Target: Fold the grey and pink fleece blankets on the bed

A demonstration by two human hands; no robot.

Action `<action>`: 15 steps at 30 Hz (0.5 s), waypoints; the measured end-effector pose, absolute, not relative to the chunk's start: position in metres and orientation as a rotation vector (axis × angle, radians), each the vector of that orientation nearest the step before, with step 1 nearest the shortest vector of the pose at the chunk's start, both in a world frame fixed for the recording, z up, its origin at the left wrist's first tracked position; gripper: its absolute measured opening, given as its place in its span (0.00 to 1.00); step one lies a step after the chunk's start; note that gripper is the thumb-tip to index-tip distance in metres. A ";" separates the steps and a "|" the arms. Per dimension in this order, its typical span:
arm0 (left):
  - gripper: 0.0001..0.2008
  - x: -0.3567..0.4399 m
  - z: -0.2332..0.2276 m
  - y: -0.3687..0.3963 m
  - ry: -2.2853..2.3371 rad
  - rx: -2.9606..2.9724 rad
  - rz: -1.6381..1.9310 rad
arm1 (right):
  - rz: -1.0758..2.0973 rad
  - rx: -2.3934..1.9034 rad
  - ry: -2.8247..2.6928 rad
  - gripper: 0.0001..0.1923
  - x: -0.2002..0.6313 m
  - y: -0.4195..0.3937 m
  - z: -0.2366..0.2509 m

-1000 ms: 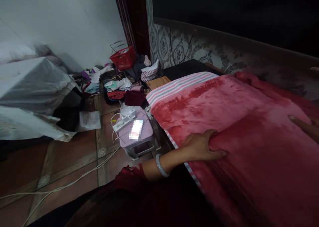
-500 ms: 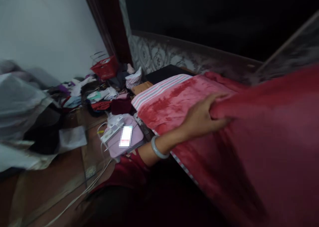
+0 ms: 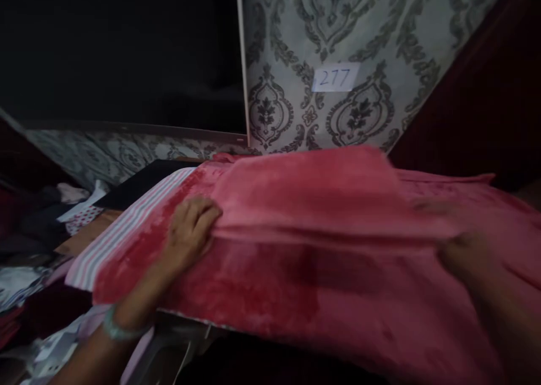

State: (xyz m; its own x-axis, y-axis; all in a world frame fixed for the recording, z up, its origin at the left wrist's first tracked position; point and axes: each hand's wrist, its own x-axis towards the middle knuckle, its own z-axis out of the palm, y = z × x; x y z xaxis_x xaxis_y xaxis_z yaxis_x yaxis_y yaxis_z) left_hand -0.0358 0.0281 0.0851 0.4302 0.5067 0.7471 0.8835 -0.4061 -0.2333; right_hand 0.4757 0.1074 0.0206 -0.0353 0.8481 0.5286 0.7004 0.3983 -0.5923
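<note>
Fingers (image 3: 208, 209) of the left hand (image 3: 188, 230) are clamping on the left end of a raised fold in the red-pink plush cloth (image 3: 262, 286), and those of the right hand (image 3: 462, 254), though blurred, are gripping its right end. The cloth is lying spread out before the person, its striped left border running beside a black surface (image 3: 143, 179). Farther left, a white item with red dots (image 3: 82, 218) is lying by a brown board (image 3: 89, 233); whether it is a bag holding anything cannot be told. On the patterned wall (image 3: 359, 114), a paper (image 3: 336, 77) is bearing the handwritten number "277". Along the dark screen's (image 3: 118, 52) lower frame, a small mark is showing, too tiny to read.
</note>
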 end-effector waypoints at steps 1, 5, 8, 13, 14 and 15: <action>0.15 -0.044 0.062 0.018 -1.290 -2.188 -0.695 | 0.305 -1.371 -1.791 0.25 0.479 0.097 0.010; 0.19 -0.065 0.012 -0.008 -1.752 -2.408 -0.650 | 0.654 -1.489 -1.641 0.22 0.485 0.065 -0.030; 0.18 -0.065 0.011 -0.005 -1.952 -2.344 -0.889 | 0.669 -1.507 -1.489 0.23 0.481 0.061 -0.040; 0.26 -0.050 0.013 0.014 -2.017 -2.190 -1.010 | 0.680 -1.349 -1.489 0.23 0.455 0.060 -0.028; 0.28 -0.047 0.011 0.016 -1.998 -2.191 -0.982 | 0.671 -1.307 -1.514 0.24 0.448 0.057 -0.027; 0.29 -0.044 0.010 0.018 -1.991 -2.198 -0.942 | 0.644 -1.277 -1.550 0.26 0.441 0.053 -0.027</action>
